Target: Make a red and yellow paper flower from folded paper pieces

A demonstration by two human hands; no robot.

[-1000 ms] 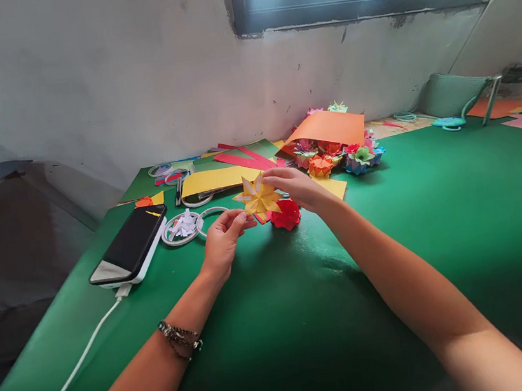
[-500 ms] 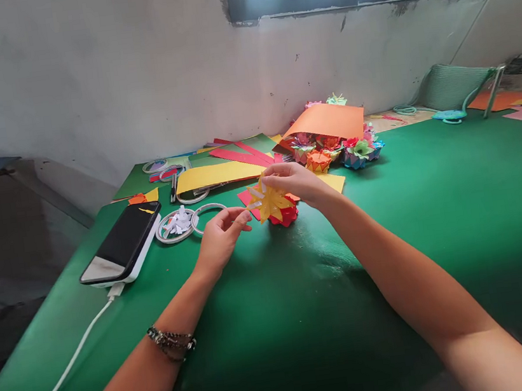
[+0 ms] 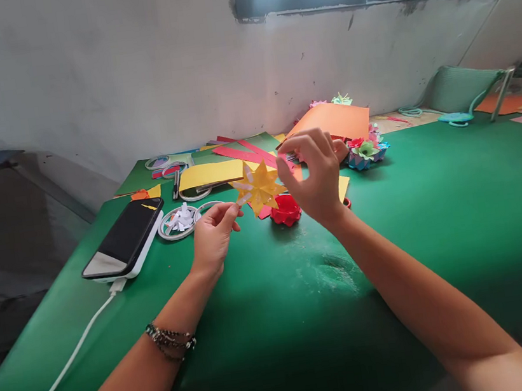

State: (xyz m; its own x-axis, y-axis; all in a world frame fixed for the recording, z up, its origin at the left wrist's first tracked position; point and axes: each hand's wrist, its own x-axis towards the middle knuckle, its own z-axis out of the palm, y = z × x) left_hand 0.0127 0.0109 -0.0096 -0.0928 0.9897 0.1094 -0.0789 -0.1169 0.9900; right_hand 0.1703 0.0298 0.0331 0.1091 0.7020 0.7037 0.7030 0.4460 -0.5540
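Note:
My left hand [image 3: 213, 234] pinches one petal tip of a yellow paper flower [image 3: 261, 189] between thumb and fingers. The flower is pointed like a star, with whitish strips on its left petals, and is held up above the table. My right hand [image 3: 315, 175] is just right of the flower, apart from it, fingers curved and a gap between thumb and forefinger. Nothing shows in that gap. Below the flower a red paper flower [image 3: 286, 210] rests on the green table [image 3: 269, 329].
At left lies a black phone [image 3: 124, 236] on a white block with a cable [image 3: 75, 358]. Rolls of tape stand beside it, one holding white paper scraps [image 3: 182, 217]. Yellow paper [image 3: 210, 174], orange paper [image 3: 332, 120] and several folded paper flowers [image 3: 365, 151] lie toward the wall.
My right hand has let go of the yellow flower and moved right, its fingers parting. My left hand still holds the flower, now slightly farther left. More of the red flower shows.

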